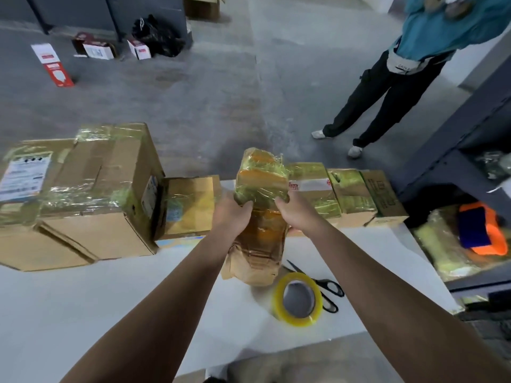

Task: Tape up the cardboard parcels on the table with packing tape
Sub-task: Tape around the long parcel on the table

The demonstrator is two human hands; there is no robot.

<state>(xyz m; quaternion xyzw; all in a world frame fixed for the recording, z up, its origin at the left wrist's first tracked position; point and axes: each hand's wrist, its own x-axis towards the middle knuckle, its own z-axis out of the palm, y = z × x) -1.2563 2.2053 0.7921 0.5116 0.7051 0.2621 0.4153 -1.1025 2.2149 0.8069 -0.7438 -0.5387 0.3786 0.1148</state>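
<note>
Fingers (245, 208) first: both sets are curled round the tall parcel (258, 244). Your left hand (231, 217) grips its 9 o'clock side and your right hand (297, 215) its 3 o'clock side, roughly at mid-height. So both hands are full, nothing free.

What matters is how the parcel lies. Its long axis runs 12 to 6, with the top end tipped away from you toward 12 and the bottom end toward you at 6. The top half is already shiny with tape and the bottom half is bare brown cardboard, so the untaped end is the one closest to you. I can't tell whether the base rests on the white surface (110, 299) or hangs just above it.

The tape roll (278, 298) sits on the surface at about 5 o'clock from the parcel's base, just beside it, with the scissors (330, 288) overlapping it on its 3 o'clock side. That puts the roll on your right hand's side — clearly the nearer one.

My guess for the next move is that the right hand lets go and drops back toward 5 for the roll while the left steadies the parcel. Watch out though — a tall parcel held by one hand could tip toward the row of taped parcels (312, 189) at 1 o'clock.
</note>
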